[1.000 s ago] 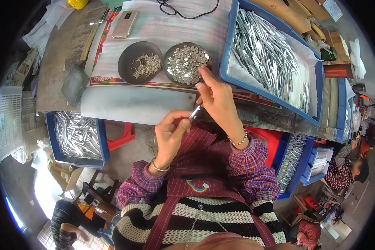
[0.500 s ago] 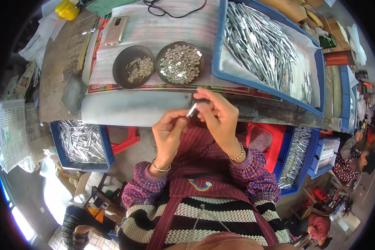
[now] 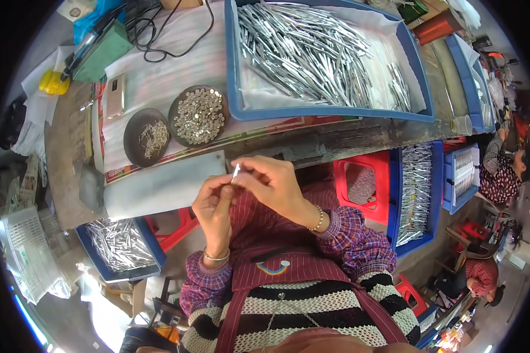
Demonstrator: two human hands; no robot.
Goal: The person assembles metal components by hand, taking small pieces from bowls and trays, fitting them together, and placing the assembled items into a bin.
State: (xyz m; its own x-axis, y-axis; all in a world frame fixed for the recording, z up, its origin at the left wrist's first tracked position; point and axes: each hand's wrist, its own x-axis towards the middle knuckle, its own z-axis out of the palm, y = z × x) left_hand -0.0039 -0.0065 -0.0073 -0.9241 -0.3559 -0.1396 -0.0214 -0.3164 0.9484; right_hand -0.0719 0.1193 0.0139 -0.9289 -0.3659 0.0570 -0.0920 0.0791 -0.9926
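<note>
Just past the front edge of the bench, a slim silvery metal piece stands up between my two hands. My left hand pinches it from below with thumb and fingers. Around its upper part, the fingers of my right hand are closed and partly hide it. Beyond my hands are a dark bowl of small round metal pieces and a second dark bowl of tiny pin-like parts. A grey metal plate lies along the bench edge.
A large blue tray of thin metal strips sits at the far right. Lower blue bins flank me, beside red stools. A phone and black cable lie on the bench. Other people sit at right.
The view has swung, so the bench and bowls appear shifted left. My right fingers, raised and spread before, now bend in closer around the metal piece. My left hand keeps its pinch.
</note>
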